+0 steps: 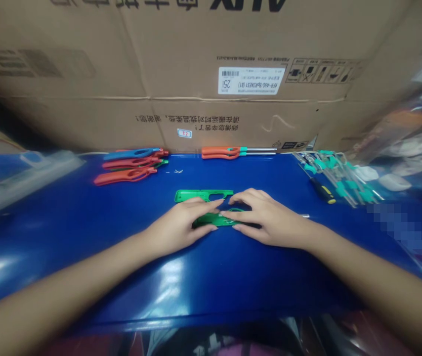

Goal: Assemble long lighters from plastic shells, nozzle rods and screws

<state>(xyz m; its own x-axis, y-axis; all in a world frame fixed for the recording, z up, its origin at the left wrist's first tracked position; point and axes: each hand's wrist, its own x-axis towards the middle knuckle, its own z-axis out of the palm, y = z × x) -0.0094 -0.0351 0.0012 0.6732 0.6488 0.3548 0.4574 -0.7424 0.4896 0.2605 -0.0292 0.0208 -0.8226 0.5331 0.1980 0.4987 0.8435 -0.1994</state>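
Note:
A green lighter handle half (211, 219) lies on the blue table, partly covered by my fingers. My left hand (183, 220) grips its left end, thumb on the near side and fingers over the far side. At its right part, my right hand (261, 215) bends over it with fingertips and thumb closed on the piece. Small pale parts show inside the shell, too small to make out. Just beyond my fingers lies a second green handle half (192, 195), its trigger opening toward the right.
Red lighter handles (125, 175) and a blue one (131, 154) lie back left. Orange lighters (220, 153) with metal tubes rest against a cardboard box (181, 59). Metal tubes with teal parts (339, 175) and a black-and-yellow screwdriver (322, 191) are at right; a plastic bag (21, 183) is left.

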